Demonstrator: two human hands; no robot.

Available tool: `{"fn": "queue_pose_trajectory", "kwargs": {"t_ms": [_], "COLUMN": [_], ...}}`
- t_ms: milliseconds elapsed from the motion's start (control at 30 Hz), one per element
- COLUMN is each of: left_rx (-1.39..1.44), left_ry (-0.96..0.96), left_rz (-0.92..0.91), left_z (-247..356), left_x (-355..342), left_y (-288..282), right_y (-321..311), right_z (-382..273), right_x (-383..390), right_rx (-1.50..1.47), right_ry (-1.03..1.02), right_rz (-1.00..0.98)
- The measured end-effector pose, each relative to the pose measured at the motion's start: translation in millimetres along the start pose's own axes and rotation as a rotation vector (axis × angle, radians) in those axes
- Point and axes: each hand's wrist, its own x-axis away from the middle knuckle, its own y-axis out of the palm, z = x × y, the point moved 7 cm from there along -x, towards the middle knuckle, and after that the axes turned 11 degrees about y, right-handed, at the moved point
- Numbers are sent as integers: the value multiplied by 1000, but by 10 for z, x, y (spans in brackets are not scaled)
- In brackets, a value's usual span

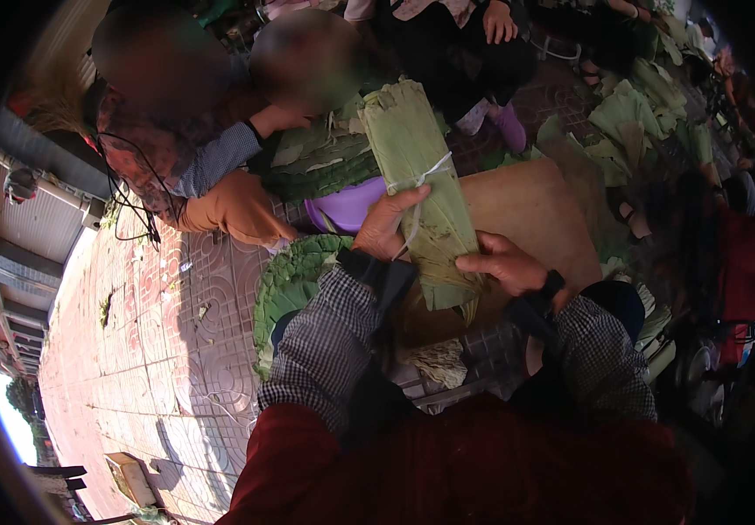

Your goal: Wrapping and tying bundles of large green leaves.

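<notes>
A long flat bundle of pale green leaves (408, 131), tied round with a white strip (434, 168), slants across the middle of the view between both my hands. My left hand (382, 223) is closed on the bundle's left edge beside the tie, thumb on top. My right hand (513, 267) grips the lower right part, thumb pressed on the leaves and other fingers mostly hidden. Beneath lies a brown board (535, 201). A round pile of darker green leaves (294, 276) is left of my forearms, and a crumpled pale piece (434, 359) lies below the board.
Co-workers (141, 166) sit opposite among leaf piles (622, 114); another person's hand (500, 22) shows at the top. A purple object (347, 206) is behind my left hand. Patterned paving (150, 332) runs along the left, with a small box (128, 477); red objects (740, 271) stand far right.
</notes>
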Motion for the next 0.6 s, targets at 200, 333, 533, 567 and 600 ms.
{"fn": "queue_pose_trajectory", "kwargs": {"t_ms": [200,333,533,567,600], "left_rx": [-96,-263,-307,-275,-245], "left_ry": [28,18,-69,-73,-72], "left_rz": [-86,-102,-158,-140,-118], "left_z": [-61,-369,-693,-660,-619], "left_x": [130,238,349,376,405], "left_y": [397,478,696,746,797], "right_y": [-398,-480,-509,-492,-462], "right_z": [-431,-590,-537,-551,-554], "right_x": [190,231,257,293,309], "right_rx": [-119,-282,-461,-479,-477], "right_ry": [-135,-234,-303,-335,-335], "right_rz": [240,154,189,206,206]}}
